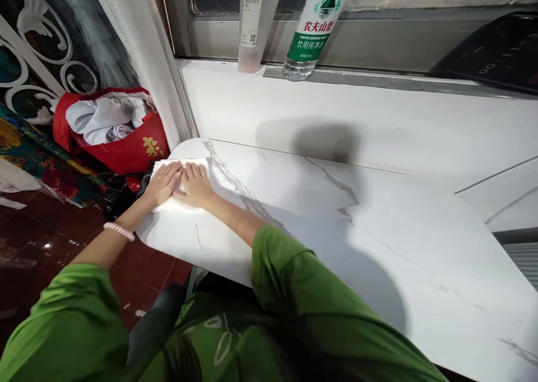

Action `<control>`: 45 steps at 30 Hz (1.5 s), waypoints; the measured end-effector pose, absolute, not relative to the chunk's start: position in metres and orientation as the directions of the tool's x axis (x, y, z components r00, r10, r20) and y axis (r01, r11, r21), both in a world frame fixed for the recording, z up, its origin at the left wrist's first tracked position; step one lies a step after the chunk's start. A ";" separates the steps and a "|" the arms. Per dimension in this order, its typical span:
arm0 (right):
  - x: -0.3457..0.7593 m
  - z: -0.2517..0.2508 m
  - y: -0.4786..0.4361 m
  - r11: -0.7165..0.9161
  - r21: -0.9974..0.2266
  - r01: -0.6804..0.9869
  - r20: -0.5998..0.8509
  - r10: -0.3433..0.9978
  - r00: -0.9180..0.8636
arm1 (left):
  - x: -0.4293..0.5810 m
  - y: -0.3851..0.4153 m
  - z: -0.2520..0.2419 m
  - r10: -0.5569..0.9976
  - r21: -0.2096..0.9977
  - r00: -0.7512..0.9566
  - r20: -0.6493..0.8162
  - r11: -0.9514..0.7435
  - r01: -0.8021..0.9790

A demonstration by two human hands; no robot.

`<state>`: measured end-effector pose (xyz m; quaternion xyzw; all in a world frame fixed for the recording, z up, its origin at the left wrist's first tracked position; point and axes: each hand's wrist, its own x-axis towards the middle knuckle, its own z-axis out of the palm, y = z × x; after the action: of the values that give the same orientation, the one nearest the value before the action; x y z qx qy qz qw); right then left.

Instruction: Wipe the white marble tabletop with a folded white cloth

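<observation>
A white cloth or tissue (202, 167) lies flat at the left end of the white marbled table (294, 203). My left hand (163, 183) rests on it, palm down, with the fingers stretched out. Close beside it, my right hand (194, 185) also lies flat on the cloth, fingers apart, its fingertips near those of my left hand. Neither hand is closed round anything. A pink beaded bracelet (119, 231) circles my left wrist.
A water bottle (313, 32) and a translucent cup-like container (252, 26) stand on the window ledge behind the table. At the right of the ledge is a dark device (500, 51). A red bag (134, 144) holding white fabric sits beyond the table's left end, near a white curtain (138, 40).
</observation>
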<state>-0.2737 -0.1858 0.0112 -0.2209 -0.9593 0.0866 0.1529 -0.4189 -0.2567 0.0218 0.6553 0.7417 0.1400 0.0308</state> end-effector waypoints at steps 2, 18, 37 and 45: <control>-0.275 0.008 -0.145 0.876 -0.238 0.419 0.254 0.472 -0.844 | -0.417 -0.210 0.020 0.978 0.267 -0.154 0.142 0.112 0.957; -0.232 0.000 -0.081 0.811 -0.211 0.545 0.277 0.585 -0.762 | -0.379 -0.133 0.018 0.991 0.287 -0.043 0.127 0.005 0.958; -0.153 0.007 -0.258 0.782 -0.421 0.459 0.236 0.583 -0.777 | -0.290 -0.336 0.023 0.994 0.190 -0.023 0.104 0.003 0.982; -0.181 -0.002 -0.225 0.737 -0.408 0.539 0.220 0.652 -0.726 | -0.309 -0.283 0.024 0.997 0.251 -0.015 0.078 -0.005 0.968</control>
<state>-0.1808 -0.2252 -0.0020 -0.3252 -0.9151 0.1599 0.1770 -0.3090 -0.2831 0.0242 0.6991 0.7026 0.1173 0.0613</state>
